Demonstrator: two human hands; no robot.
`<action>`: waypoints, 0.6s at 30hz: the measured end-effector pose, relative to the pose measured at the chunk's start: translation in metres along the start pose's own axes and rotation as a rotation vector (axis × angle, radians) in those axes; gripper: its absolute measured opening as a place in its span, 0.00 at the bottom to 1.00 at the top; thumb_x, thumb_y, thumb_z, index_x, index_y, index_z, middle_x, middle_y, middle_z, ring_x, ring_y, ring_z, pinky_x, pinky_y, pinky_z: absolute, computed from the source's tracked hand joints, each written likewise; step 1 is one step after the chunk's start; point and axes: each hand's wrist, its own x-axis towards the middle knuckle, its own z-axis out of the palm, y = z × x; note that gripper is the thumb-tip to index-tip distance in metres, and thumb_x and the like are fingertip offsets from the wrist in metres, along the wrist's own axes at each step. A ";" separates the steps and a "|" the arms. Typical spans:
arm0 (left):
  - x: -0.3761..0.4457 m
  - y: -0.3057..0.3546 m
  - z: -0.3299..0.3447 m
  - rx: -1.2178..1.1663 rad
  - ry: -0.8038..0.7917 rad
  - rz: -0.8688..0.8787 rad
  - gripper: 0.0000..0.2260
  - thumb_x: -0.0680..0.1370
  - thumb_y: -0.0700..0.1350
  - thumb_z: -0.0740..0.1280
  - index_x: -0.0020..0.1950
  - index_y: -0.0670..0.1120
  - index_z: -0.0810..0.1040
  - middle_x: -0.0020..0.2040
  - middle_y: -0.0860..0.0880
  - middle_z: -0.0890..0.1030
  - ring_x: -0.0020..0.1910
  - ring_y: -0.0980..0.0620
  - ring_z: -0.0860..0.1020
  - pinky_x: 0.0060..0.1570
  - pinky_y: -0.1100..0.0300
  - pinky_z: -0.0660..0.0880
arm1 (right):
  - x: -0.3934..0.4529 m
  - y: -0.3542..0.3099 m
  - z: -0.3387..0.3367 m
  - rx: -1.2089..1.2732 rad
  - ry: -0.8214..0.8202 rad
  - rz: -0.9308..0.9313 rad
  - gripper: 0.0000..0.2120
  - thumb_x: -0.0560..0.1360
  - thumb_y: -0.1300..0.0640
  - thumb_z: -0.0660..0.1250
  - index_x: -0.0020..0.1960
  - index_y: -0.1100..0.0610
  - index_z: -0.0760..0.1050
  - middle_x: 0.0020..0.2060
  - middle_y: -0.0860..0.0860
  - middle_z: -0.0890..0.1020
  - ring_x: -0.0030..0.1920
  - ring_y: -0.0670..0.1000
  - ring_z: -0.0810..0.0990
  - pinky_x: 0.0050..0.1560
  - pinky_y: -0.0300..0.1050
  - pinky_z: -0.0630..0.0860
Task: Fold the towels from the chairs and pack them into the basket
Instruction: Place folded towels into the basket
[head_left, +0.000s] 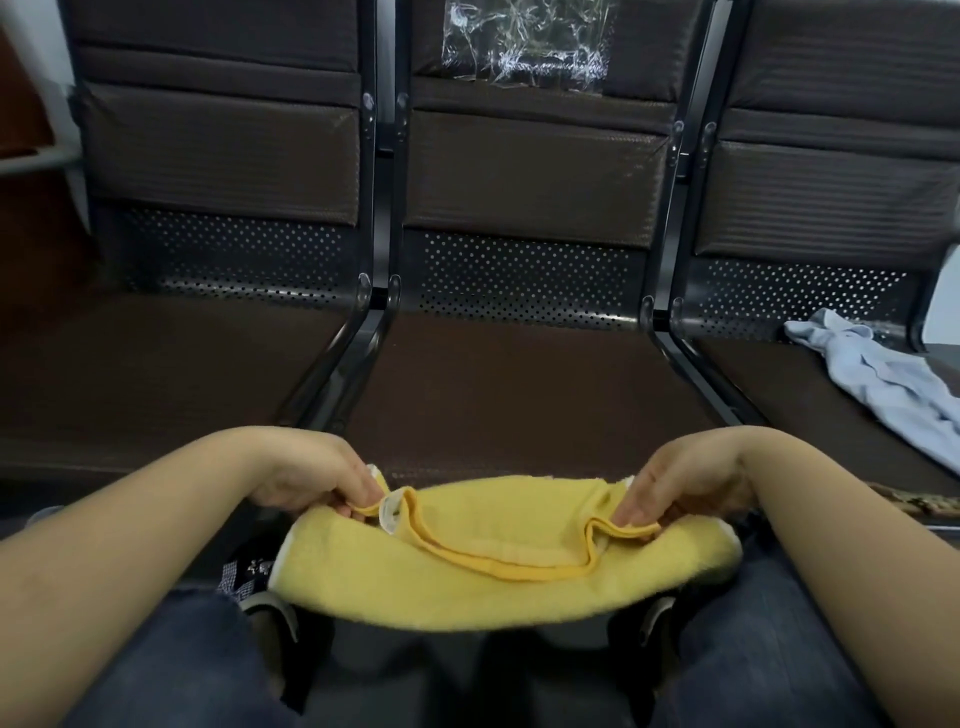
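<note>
Both hands are held low in front of the middle chair (524, 395), above the person's knees. By the left hand (317, 475) the left end of a yellow towel (498, 566) is pinched, fingertips curled down over its hemmed edge. By the right hand (685, 480) the right end is pinched in the same way. Between the two hands the towel is stretched, doubled over on itself, with its hem running in a sagging curve across the top layer and its lower fold hanging in front of the jeans (769, 649). On the right chair's seat a pale blue towel (883, 384) is left crumpled, well apart from the hands. On the middle chair's backrest a clear plastic sheet (524, 44) is seen.
</note>
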 end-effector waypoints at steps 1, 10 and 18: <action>-0.001 -0.003 0.002 0.038 -0.044 -0.036 0.09 0.78 0.36 0.64 0.48 0.41 0.85 0.41 0.47 0.81 0.37 0.55 0.76 0.45 0.61 0.74 | 0.000 -0.001 0.001 -0.015 -0.028 0.019 0.18 0.65 0.60 0.75 0.53 0.65 0.82 0.45 0.56 0.84 0.45 0.51 0.83 0.49 0.44 0.78; -0.015 -0.012 -0.004 0.173 0.003 -0.150 0.11 0.79 0.37 0.62 0.52 0.42 0.84 0.36 0.48 0.78 0.34 0.54 0.77 0.45 0.56 0.79 | -0.005 0.008 -0.005 -0.150 0.094 0.217 0.10 0.74 0.62 0.67 0.53 0.60 0.83 0.35 0.51 0.81 0.36 0.46 0.77 0.41 0.45 0.80; -0.016 -0.015 -0.016 0.049 0.069 -0.201 0.09 0.79 0.37 0.62 0.53 0.39 0.81 0.31 0.48 0.74 0.28 0.54 0.72 0.37 0.56 0.79 | -0.008 0.021 -0.018 0.103 0.213 0.213 0.07 0.73 0.64 0.66 0.50 0.63 0.80 0.28 0.53 0.77 0.24 0.46 0.75 0.33 0.46 0.81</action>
